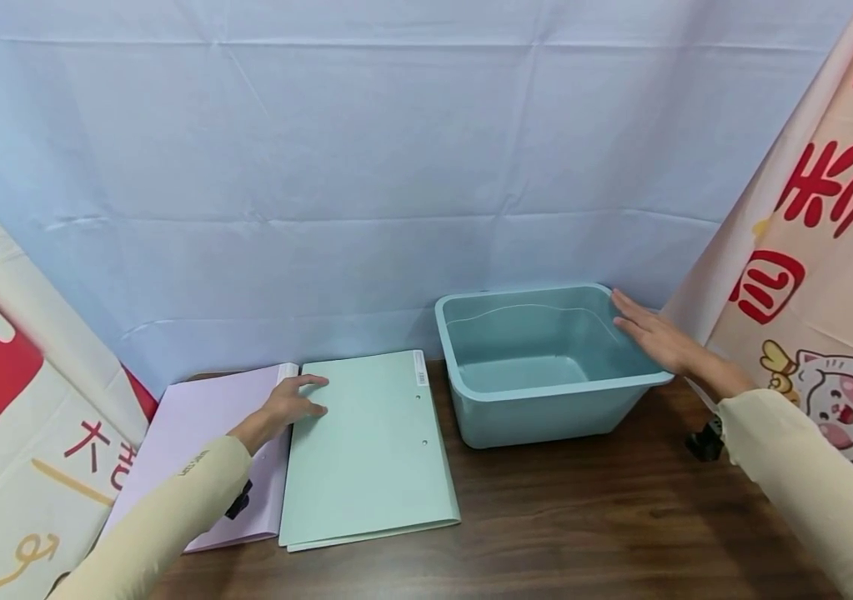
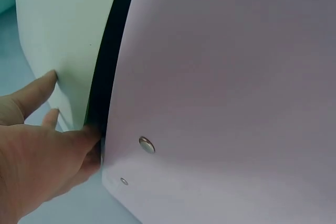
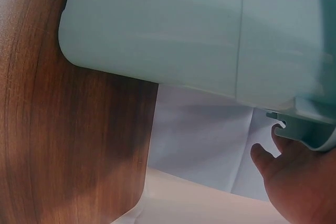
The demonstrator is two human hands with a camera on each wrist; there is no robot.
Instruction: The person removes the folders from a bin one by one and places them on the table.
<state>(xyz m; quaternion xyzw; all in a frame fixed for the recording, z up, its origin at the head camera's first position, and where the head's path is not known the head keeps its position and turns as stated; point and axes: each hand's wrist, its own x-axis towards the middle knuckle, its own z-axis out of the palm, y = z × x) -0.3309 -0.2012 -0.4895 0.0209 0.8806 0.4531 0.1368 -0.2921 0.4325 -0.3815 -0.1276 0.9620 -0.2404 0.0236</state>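
Note:
My left hand (image 1: 287, 404) is at the border between a pale green folder (image 1: 369, 450) and a lilac folder (image 1: 204, 425), both lying flat side by side. Its thumb and a finger reach over the green cover, spread apart. In the left wrist view, other fingers of this hand (image 2: 47, 156) dip into the dark gap beside the lilac folder (image 2: 220, 87). On the right, my right hand (image 1: 654, 337) lies with extended fingers along the right rim of a blue-green plastic bin (image 1: 539, 417). The right wrist view shows the hand (image 3: 302, 177) beneath the overhanging rim; some fingers are hidden.
The bin and folders stand on a dark wooden table (image 1: 546, 517). A pale blue cloth (image 1: 366, 167) hangs close behind them. Printed cloths with red characters border the left side (image 1: 28, 400) and the right side (image 1: 831, 275).

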